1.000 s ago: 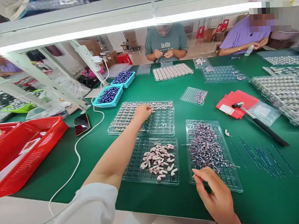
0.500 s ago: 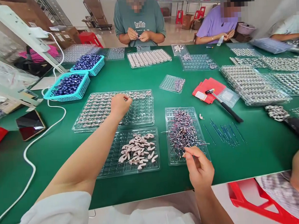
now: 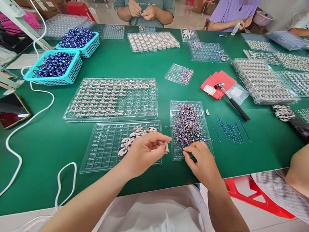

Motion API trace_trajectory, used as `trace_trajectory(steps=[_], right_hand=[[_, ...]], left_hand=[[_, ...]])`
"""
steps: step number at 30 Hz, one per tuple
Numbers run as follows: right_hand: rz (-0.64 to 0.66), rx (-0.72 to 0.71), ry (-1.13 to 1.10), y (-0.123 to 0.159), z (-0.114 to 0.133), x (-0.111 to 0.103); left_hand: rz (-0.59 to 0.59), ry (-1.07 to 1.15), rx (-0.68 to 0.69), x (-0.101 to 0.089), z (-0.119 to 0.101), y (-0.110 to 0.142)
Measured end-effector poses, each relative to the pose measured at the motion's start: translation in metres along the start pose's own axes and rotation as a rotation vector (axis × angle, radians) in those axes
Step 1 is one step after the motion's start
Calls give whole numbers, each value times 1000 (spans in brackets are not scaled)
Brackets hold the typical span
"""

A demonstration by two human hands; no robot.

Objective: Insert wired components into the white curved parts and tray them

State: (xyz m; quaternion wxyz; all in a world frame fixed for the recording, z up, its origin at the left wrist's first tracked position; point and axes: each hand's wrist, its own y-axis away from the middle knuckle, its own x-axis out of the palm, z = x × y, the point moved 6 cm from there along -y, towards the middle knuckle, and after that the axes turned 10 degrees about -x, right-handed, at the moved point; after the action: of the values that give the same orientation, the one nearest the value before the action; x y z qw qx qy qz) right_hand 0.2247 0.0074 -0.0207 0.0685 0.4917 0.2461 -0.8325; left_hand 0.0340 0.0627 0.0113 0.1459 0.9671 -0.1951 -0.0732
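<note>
My left hand (image 3: 148,151) is closed on a small pale curved piece (image 3: 166,148), held at the fingertips. It hovers over the right part of a clear tray (image 3: 100,148) bearing a heap of similar pale curved pieces (image 3: 125,144), partly hidden by the hand. My right hand (image 3: 200,160) pinches at the near edge of a pile of small wired parts (image 3: 187,125) in another clear tray (image 3: 174,152). Whether a wired part is between those fingertips I cannot make out. Behind the left hand lies a larger clear tray (image 3: 141,106), its left side filled with round-ended pieces (image 3: 93,94).
Two turquoise baskets (image 3: 77,69) of shiny dark-blue pieces stand at the left, near a phone (image 3: 11,109) and a white cable (image 3: 10,136). To the right lie a hammer (image 3: 235,104), red packets (image 3: 221,79), thin blue sticks (image 3: 231,132) and stacked filled trays (image 3: 264,80). Co-workers sit around the table.
My left hand has come back from the larger tray to the near pale pieces and holds one. My right hand has stayed by the wired pile. The view has tilted down.
</note>
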Motion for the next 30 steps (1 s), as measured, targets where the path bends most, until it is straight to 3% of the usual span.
trace_trajectory(steps=[3, 7, 12, 16, 24, 27, 30], right_hand=[[70, -9, 98, -7, 6, 10], [99, -10, 153, -12, 9, 18], [45, 47, 66, -11, 6, 18], [-73, 111, -129, -8, 4, 8], [-193, 316, -356, -2, -9, 1], [-231, 261, -377, -2, -3, -2], [-194, 104, -352, -6, 13, -2]], left_hand=[[55, 105, -98, 11, 22, -3], [70, 165, -187, 12, 38, -8], [122, 222, -177, 13, 38, -8], [130, 172, -135, 13, 36, -7], [140, 111, -123, 10, 32, 0], [104, -14, -144, 11, 29, 2], [93, -108, -133, 16, 27, 2]])
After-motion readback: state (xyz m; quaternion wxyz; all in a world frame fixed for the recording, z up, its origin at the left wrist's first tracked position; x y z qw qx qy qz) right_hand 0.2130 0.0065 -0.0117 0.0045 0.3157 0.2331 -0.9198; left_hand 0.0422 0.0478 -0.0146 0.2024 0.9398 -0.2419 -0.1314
